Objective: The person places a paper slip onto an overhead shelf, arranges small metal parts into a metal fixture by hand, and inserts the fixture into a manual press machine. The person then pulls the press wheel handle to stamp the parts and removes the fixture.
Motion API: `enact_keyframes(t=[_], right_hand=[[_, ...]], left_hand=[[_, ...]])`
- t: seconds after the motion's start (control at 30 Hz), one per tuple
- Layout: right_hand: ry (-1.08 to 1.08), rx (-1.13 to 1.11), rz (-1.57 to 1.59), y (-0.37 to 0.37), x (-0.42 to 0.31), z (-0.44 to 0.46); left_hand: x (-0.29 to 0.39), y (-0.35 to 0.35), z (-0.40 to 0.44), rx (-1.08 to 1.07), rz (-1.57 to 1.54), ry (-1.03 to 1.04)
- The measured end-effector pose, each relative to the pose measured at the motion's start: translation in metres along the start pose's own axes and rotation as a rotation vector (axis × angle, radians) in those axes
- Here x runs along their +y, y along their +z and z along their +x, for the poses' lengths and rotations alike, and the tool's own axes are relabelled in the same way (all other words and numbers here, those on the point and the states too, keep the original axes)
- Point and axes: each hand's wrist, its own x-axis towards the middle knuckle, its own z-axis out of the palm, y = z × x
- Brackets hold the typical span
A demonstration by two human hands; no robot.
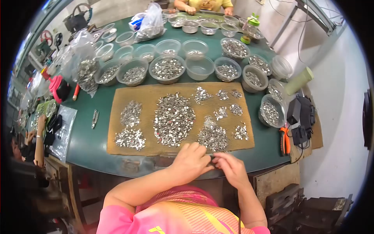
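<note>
My left hand (pixel 191 163) is closed, fingers curled, over the front edge of a tan ribbed mat (pixel 150 90). Close beside it, my right hand (pixel 230 167) pinches with thumb and forefinger. The fingertips of both hands nearly meet; whatever lies between them is too small to make out. Just beyond the hands is a pile of small slim metal pieces (pixel 212 136). A larger heap of shiny metal pieces (pixel 173 119) covers the mat's middle. Two piles lie at its left, an upper pile (pixel 131 113) and a lower pile (pixel 130 139), and several smaller ones at its right.
Clear plastic bowls of metal pieces (pixel 167 69) line the mat's far side. At right are orange-handled pliers (pixel 284 141) and black adapters (pixel 299 134). Plastic bags (pixel 86 72) and a pink-and-black object (pixel 59 89) stand left. Another person (pixel 202 5) sits across the green table (pixel 91 134).
</note>
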Motion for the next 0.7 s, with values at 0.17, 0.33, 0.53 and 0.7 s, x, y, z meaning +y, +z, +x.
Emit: enact_keyframes(t=[0.17, 0.33, 0.53, 0.7], right_hand=[[-0.219, 0.033, -0.364, 0.020, -0.008, -0.002], [-0.355, 0.165, -0.433, 0.030, 0.008, 0.003], [-0.419, 0.128, -0.497, 0.026, 0.004, 0.006], [-0.474, 0.139, -0.632, 0.033, 0.010, 0.005]], left_hand=[[-0.013, -0.024, -0.035, 0.000, 0.020, -0.144], [-0.021, -0.029, -0.067, 0.039, 0.033, -0.153], [-0.027, -0.026, -0.069, 0.119, 0.012, -0.020], [-0.028, -0.039, -0.080, 0.193, -0.089, 0.056]])
